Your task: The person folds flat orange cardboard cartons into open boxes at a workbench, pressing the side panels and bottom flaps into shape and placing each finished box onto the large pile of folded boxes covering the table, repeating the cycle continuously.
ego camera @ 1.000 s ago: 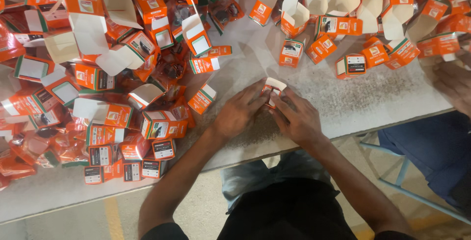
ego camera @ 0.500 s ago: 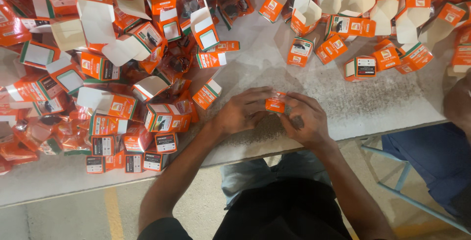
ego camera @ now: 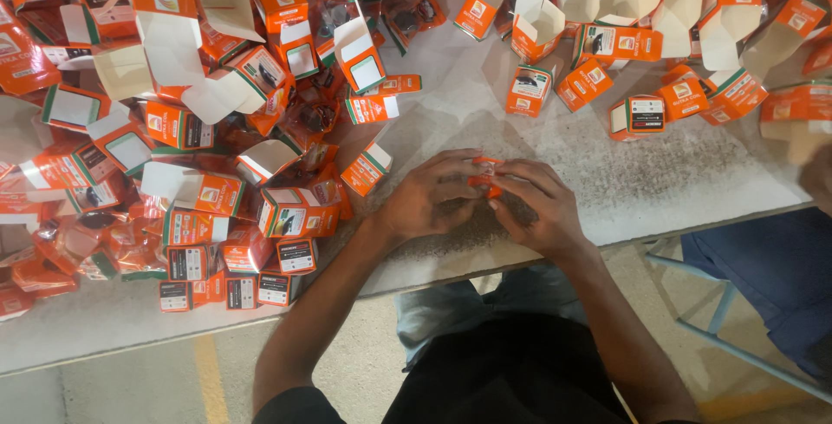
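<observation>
Both hands are bunched together at the near edge of the grey counter (ego camera: 607, 190), with the left hand (ego camera: 425, 198) and right hand (ego camera: 542, 207) each curling their fingers (ego camera: 459, 168) tight around one small orange box (ego camera: 485, 177), which sits pinched between them just above the surface. Off to the left there's a big messy heap of orange cartons (ego camera: 173, 155), lots with white flaps hanging open, and a looser row of open boxes (ego camera: 641, 34) runs along the far right side. A blue chair (ego camera: 763, 277) is just past the counter's right corner.
</observation>
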### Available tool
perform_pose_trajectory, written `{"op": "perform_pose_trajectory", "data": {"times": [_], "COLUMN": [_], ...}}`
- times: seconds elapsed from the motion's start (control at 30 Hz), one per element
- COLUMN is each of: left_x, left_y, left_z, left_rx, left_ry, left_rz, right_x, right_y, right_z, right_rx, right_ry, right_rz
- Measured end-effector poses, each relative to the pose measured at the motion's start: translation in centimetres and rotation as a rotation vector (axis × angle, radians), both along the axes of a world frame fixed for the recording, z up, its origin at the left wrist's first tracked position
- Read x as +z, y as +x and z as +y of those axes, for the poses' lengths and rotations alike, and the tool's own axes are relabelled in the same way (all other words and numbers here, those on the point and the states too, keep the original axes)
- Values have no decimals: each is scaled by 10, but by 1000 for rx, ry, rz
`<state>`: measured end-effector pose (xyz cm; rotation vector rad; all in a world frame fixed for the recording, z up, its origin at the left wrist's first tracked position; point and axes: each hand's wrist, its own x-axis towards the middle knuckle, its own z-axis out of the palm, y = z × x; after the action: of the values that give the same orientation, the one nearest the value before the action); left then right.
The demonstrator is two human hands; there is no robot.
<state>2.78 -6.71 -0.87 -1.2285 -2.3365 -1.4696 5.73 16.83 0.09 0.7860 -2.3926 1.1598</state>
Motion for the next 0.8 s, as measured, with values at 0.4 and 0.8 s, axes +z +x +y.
{"op": "perform_pose_trajectory", "data": {"times": [0.4, 0.8], "left_x": [0, -9], "left_y": [2, 3], "left_z": [-1, 3], "left_rx": [55, 53], "left_ry": [-19, -270], "left_rz": [11, 177], "right_x": [-5, -11], "right_y": [5, 0], "right_z": [3, -3], "right_rx": [-8, -21], "right_ry": [-3, 123], "right_rz": [-43, 44]}}
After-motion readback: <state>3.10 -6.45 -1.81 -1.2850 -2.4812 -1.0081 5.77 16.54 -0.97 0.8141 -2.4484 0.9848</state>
